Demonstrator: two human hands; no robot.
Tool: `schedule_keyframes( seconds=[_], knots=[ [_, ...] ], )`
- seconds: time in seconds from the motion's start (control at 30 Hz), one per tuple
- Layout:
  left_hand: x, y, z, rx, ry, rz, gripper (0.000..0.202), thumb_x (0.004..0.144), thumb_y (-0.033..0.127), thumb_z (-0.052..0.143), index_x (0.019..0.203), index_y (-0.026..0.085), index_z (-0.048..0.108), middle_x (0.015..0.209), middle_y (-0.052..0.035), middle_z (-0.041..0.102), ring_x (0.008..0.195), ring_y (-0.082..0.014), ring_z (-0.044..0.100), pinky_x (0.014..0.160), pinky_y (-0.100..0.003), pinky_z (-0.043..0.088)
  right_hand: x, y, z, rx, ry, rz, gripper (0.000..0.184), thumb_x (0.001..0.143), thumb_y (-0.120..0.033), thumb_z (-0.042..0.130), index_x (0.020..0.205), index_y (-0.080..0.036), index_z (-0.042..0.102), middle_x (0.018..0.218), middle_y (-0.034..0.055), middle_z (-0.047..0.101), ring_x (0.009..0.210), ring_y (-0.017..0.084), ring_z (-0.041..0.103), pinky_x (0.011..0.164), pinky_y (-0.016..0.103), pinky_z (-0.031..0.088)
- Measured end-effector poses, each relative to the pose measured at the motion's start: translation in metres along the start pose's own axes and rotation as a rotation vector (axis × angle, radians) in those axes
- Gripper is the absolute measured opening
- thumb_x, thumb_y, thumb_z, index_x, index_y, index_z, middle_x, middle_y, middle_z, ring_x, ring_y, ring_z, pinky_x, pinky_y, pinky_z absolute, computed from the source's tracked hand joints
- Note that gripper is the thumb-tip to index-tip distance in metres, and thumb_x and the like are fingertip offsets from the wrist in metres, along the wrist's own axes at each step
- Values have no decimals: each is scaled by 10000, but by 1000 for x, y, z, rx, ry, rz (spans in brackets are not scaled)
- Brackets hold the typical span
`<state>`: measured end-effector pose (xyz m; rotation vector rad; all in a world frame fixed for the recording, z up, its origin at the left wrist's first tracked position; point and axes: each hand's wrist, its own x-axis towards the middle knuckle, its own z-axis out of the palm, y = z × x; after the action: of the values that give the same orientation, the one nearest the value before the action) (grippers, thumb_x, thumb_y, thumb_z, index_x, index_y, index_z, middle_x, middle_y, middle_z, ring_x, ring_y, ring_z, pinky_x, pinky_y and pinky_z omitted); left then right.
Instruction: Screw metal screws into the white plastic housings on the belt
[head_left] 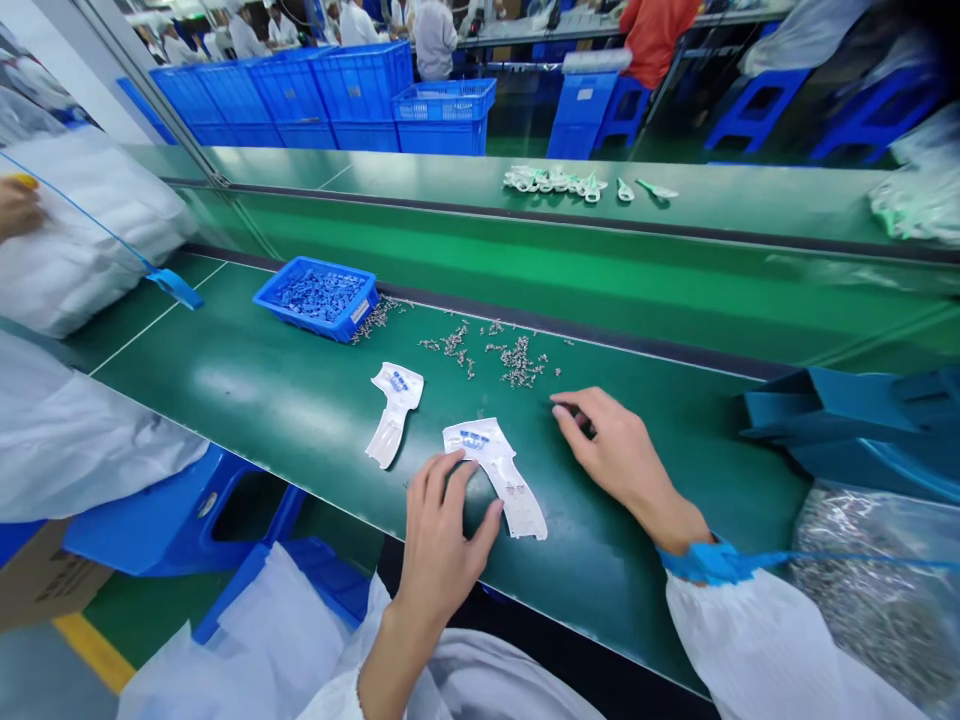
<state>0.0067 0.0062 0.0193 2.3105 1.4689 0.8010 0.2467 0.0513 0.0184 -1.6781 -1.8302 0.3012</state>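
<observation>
Two white plastic shell halves lie on the green bench, each with blue pieces at its wide end. My left hand (446,525) has its fingers spread at the edge of the nearer shell half (517,495); I cannot tell how firmly they touch. Small metal bits show in that shell's narrow part. The other shell half (397,405) lies to the left, apart from both hands. My right hand (622,455) is right of the nearer shell, thumb and forefinger pinched together; anything between the tips is too small to make out. Beyond it lie loose small metal parts (520,362), probably screws.
A blue bin (304,322) of small blue pieces stands at the back left. Teal holders (847,420) and a clear bag of metal parts (870,590) are at right. White-and-green parts (555,181) lie on the raised ledge. A blue cord runs from my right wristband (705,562).
</observation>
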Motion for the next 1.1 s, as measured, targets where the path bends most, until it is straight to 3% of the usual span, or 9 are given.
schedule_keyframes(
  seconds=[0.17,0.4,0.5,0.6,0.77,0.87,0.93,1.03,1.1],
  knots=[
    [-1,0,7,100,-47,78,474,928,312,620,1367,220,468,1393,-108,572,1340,-309,472,1017,-453,445,-12,-36,0,273,-308,58,212,962,-310,521,1132,-221,610,873,39,707,680,167,678,596,281,567],
    [1,-9,10,110,-14,129,569,955,304,567,1472,211,348,1404,-124,574,1287,-279,553,985,-411,502,-24,-44,23,461,-246,235,447,902,-314,586,1328,-255,463,1190,96,632,673,145,699,615,304,607],
    [-2,-10,12,74,-8,143,573,951,275,562,1479,228,344,1414,-129,563,1272,-282,564,981,-420,512,-27,-46,29,545,-260,269,440,914,-321,564,1331,-238,451,1019,56,681,668,155,695,641,316,600],
    [-4,-16,11,18,104,85,502,958,257,526,1442,239,397,1428,-134,537,1298,-284,530,991,-438,507,-20,-38,23,631,-285,273,387,921,-330,555,1286,-224,484,845,14,694,686,169,696,647,309,590],
    [13,-56,-11,176,281,-15,419,938,237,536,1356,242,495,1403,-141,539,1315,-333,483,998,-535,459,38,12,-10,796,-135,491,419,881,-341,603,1259,-198,493,827,40,726,761,222,731,690,373,618],
    [29,-85,-26,266,289,-100,329,945,298,517,1262,236,576,1350,-139,584,1278,-375,509,923,-565,484,85,52,-32,660,172,632,474,864,-265,608,1294,-120,471,898,117,742,817,235,737,765,386,619],
    [35,-96,-32,251,237,-121,275,953,328,498,1182,246,626,1287,-115,631,1197,-357,578,871,-540,521,105,70,-43,569,278,633,507,879,-228,565,1348,-94,428,990,156,730,893,245,728,814,402,603],
    [34,-97,-33,162,183,-88,241,964,338,487,1109,248,657,1187,-87,682,1066,-293,657,819,-458,569,104,74,-47,435,340,587,463,841,-209,598,1288,-118,523,1100,169,697,977,276,690,913,460,544],
    [29,-89,-29,112,179,-54,225,962,329,501,1094,244,663,1170,-87,684,1019,-267,675,803,-417,584,83,63,-39,357,267,485,334,820,-224,630,1147,-157,637,1104,140,692,968,274,672,937,461,517]
  ],
)
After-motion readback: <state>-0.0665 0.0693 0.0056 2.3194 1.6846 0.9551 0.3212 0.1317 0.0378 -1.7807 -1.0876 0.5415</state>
